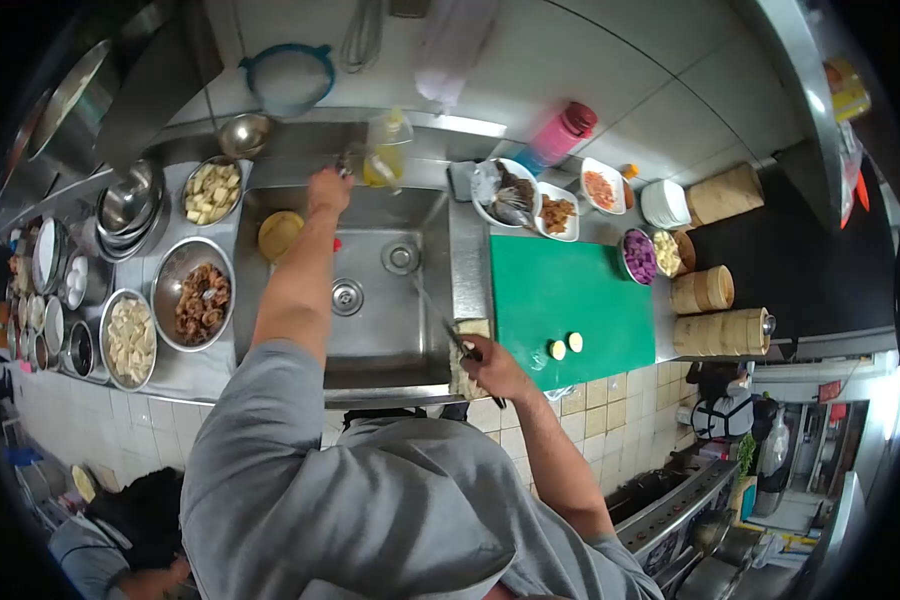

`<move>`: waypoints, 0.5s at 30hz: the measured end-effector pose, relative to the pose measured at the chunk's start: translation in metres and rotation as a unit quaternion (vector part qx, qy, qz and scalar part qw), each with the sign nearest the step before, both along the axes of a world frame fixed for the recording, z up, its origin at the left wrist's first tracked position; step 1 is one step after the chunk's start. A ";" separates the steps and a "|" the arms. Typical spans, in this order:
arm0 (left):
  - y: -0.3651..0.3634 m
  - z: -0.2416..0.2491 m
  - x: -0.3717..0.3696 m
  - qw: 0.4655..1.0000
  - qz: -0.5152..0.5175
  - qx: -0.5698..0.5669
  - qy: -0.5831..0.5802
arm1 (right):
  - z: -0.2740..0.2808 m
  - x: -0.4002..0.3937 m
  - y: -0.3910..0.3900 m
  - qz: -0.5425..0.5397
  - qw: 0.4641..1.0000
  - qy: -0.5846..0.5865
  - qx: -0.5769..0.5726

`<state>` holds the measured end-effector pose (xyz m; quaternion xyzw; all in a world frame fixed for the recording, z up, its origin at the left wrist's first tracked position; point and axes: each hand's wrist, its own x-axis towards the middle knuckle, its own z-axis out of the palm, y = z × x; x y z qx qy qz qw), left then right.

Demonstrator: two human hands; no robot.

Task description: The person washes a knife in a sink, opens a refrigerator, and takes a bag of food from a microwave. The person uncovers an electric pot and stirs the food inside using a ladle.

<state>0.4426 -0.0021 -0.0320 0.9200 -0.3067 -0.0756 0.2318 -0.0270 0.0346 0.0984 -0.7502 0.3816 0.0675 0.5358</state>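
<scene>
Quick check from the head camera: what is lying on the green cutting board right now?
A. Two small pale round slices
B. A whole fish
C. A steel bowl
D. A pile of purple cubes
A: two small pale round slices lie near the front edge of the green cutting board, beside the right hand, which grips a knife; the purple pieces sit in a bowl beyond the board.

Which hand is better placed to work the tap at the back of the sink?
The left hand, probably: it is stretched across the sink and already at the tap area by the back rim. The right hand is at the near edge beside the green cutting board, with its grip on a knife.
</scene>
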 end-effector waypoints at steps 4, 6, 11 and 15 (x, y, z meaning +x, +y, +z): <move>-0.007 -0.050 -0.001 0.961 0.125 -0.221 0.109 | -0.029 0.047 -0.028 0.075 0.992 0.009 -0.103; -0.003 -0.059 -0.033 0.925 0.230 -0.284 0.104 | -0.042 0.076 -0.044 0.125 0.968 0.015 -0.218; 0.005 -0.023 -0.125 0.715 0.122 -0.365 0.584 | -0.048 0.148 -0.081 0.218 0.927 0.111 -0.285; 0.030 -0.025 -0.149 0.722 0.112 -0.371 0.574 | -0.036 0.184 -0.076 0.243 0.901 0.174 -0.314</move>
